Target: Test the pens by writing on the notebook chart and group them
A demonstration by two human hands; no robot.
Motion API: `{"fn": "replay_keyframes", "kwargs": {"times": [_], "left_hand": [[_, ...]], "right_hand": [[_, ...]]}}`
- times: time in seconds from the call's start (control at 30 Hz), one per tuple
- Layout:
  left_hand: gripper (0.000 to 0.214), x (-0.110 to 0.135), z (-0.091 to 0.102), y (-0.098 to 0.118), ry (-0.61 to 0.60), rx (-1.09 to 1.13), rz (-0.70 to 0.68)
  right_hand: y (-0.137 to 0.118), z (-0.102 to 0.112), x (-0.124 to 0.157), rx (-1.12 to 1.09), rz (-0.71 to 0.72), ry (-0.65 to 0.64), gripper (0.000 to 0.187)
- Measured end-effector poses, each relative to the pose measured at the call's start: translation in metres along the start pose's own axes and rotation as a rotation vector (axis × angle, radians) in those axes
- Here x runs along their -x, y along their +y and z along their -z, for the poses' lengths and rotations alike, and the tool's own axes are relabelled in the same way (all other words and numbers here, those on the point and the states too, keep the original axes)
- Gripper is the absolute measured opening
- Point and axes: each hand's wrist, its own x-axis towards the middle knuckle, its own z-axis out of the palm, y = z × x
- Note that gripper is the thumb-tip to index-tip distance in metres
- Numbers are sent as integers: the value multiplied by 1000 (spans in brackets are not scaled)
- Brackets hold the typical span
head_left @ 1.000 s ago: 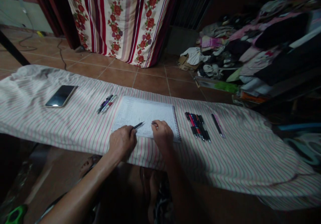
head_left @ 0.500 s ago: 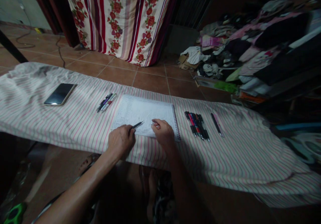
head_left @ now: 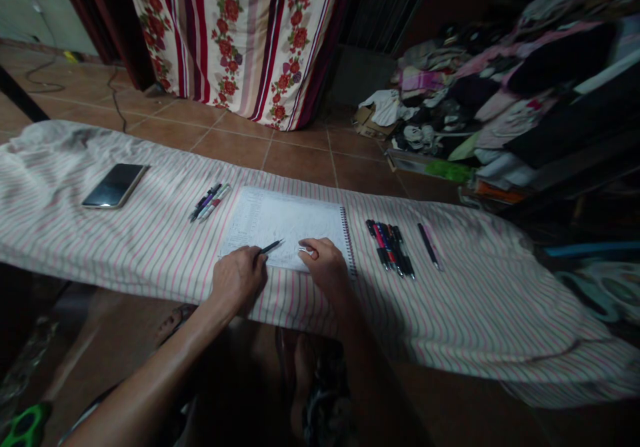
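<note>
A spiral notebook [head_left: 295, 217] lies on the striped cloth, its page showing faint writing at the left. At its lower left edge, my left hand [head_left: 239, 275] is closed around a dark pen [head_left: 271, 247], whose thin tip points up and right over the page. Over the lower right of the page, my right hand [head_left: 326, 260] is pinched on a small shiny piece [head_left: 304, 250], too small to name. A gap separates the pen tip from my right fingers. Right of the notebook lies a group of pens [head_left: 390, 248], with a separate dark pen [head_left: 429, 247] beyond it.
Several more pens [head_left: 209, 202] lie left of the notebook, and a phone [head_left: 115, 185] lies farther left. The striped cloth [head_left: 475, 300] covers a long, narrow surface. Beyond are a tiled floor [head_left: 300, 163], a floral curtain [head_left: 230, 40] and piled clothes [head_left: 480, 87].
The whole view has shifted slightly. Both hands keep their grips and nearly the same places over the notebook.
</note>
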Motion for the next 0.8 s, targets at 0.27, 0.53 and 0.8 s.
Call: {"fn": "replay_keyframes", "kwargs": {"times": [0.27, 0.53, 0.8], "left_hand": [[31, 1, 2, 1, -1, -2, -8], [31, 3, 4, 3, -17, -21, -13], [31, 5, 7, 2, -25, -8, -65]], "right_hand": [[-2, 2, 1, -2, 3, 21, 23], [1, 5, -5, -121, 71, 83, 22], [-16, -5, -4, -87, 267, 70, 23]]}}
